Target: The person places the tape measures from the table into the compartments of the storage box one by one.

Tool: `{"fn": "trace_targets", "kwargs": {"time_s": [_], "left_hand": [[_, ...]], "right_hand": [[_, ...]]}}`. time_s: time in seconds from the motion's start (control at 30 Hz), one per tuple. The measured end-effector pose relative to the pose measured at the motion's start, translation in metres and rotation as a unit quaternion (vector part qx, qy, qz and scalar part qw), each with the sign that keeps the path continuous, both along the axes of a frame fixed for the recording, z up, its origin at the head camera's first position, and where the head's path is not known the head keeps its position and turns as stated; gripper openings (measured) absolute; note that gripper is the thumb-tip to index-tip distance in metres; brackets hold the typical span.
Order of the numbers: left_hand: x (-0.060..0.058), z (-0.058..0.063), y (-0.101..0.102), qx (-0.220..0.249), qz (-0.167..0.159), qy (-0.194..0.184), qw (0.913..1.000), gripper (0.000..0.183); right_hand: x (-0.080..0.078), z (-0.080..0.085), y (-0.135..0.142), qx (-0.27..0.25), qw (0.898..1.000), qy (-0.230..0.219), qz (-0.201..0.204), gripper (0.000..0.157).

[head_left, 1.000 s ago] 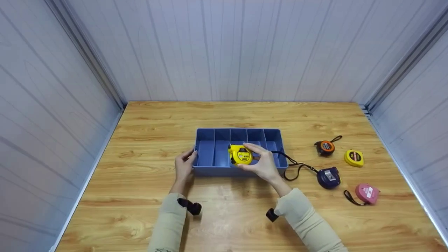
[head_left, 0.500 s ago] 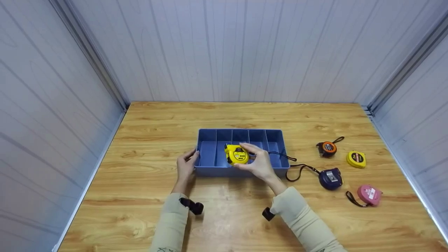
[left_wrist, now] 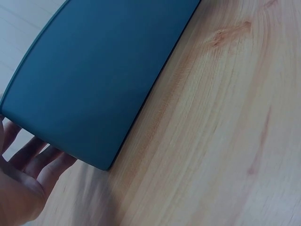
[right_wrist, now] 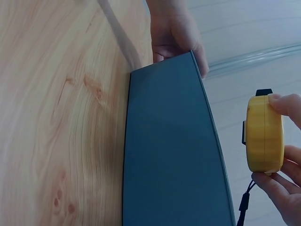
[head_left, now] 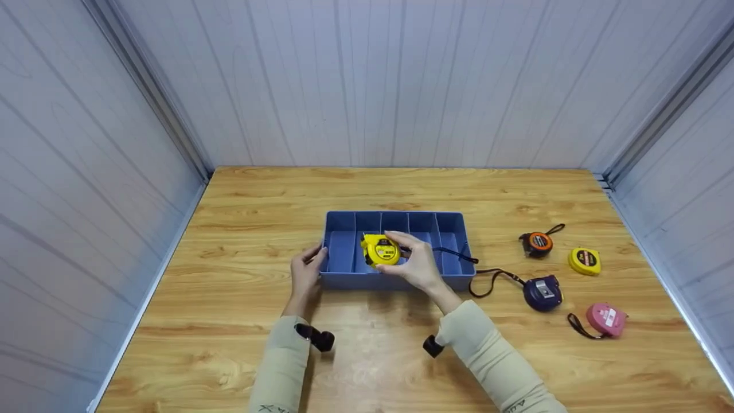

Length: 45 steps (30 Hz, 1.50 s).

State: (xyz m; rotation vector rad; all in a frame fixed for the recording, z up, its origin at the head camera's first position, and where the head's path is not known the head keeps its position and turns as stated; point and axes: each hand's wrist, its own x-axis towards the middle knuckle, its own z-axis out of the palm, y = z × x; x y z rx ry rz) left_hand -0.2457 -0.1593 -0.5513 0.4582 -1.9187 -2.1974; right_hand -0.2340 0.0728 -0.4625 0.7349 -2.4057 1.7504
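A blue divided box [head_left: 395,281] stands on the wooden table, its compartments in a row. My left hand [head_left: 305,272] holds the box's left end, thumb at the rim and fingers along the outer end wall, as the left wrist view shows with the fingers [left_wrist: 35,162]. Over the box, my right hand [head_left: 418,261] pinches a yellow tape measure [head_left: 381,250] between thumb and fingertips, its label facing up. In the right wrist view the tape measure [right_wrist: 265,134] is seen edge-on, above rim height. Its black strap [head_left: 456,254] trails right across the compartments.
Right of the box lie an orange-and-black tape measure [head_left: 538,244], a smaller yellow one [head_left: 585,261], a dark blue tape measure [head_left: 543,293] with its cord reaching the box, and a pink tape measure [head_left: 606,319]. White panel walls [head_left: 367,86] enclose the table's back and sides.
My right hand has carried the yellow tape measure a little to the left over the box, with its strap following. The left hand stays at the box's left end.
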Motion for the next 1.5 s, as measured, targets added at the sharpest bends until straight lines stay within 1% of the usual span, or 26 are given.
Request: {"fn": "trace_targets", "kwargs": {"time_s": [0.2,0.3,0.4,0.6,0.67,0.73,0.83,0.93,0.97,1.07,1.2,1.33,1.5], "left_hand": [[-0.001,0.001,0.000,-0.006,0.004,-0.007,0.9999,0.031],[0.000,0.001,0.000,-0.007,0.007,-0.005,0.9999,0.031],[0.000,0.000,0.001,0.001,0.007,0.000,1.0000,0.031],[0.000,-0.001,0.001,-0.023,0.009,-0.004,0.9997,0.030],[-0.001,-0.001,0.001,-0.026,0.011,-0.007,0.9996,0.030],[-0.001,-0.001,0.002,-0.026,0.015,-0.009,0.9995,0.030],[-0.001,-0.002,0.002,0.007,0.015,-0.007,0.9998,0.033],[-0.001,-0.002,0.003,0.036,0.015,-0.004,0.9992,0.035],[-0.001,-0.002,0.003,0.044,0.014,-0.002,0.9989,0.035],[-0.001,-0.002,0.003,0.038,0.017,0.002,0.9991,0.034],[-0.001,-0.003,0.002,0.025,0.016,0.004,0.9996,0.034],[0.000,-0.002,0.001,0.023,0.012,0.008,0.9996,0.033],[0.001,0.000,0.001,0.018,0.002,-0.002,0.9998,0.033]], "right_hand": [[-0.019,-0.027,-0.002,0.011,1.000,0.016,-0.010,0.065],[-0.021,-0.027,-0.005,0.016,1.000,0.018,-0.007,0.064],[-0.021,-0.023,-0.009,0.017,1.000,0.015,-0.004,0.062],[-0.009,0.002,-0.019,0.001,1.000,0.013,0.008,0.057],[-0.009,0.005,-0.021,0.002,1.000,0.012,0.010,0.056],[-0.012,0.002,-0.023,0.005,1.000,0.009,0.010,0.057],[-0.023,-0.009,-0.027,0.016,1.000,0.010,0.004,0.059],[-0.033,-0.021,-0.031,0.040,0.999,0.025,-0.004,0.063],[-0.034,-0.022,-0.032,0.045,0.999,0.028,-0.006,0.064],[-0.037,-0.025,-0.038,0.050,0.998,0.038,-0.006,0.064],[-0.039,-0.024,-0.045,0.048,0.998,0.035,-0.005,0.064],[-0.042,-0.023,-0.052,0.056,0.998,0.035,-0.012,0.064],[-0.048,-0.023,-0.057,0.067,0.997,0.045,-0.015,0.063]]}}
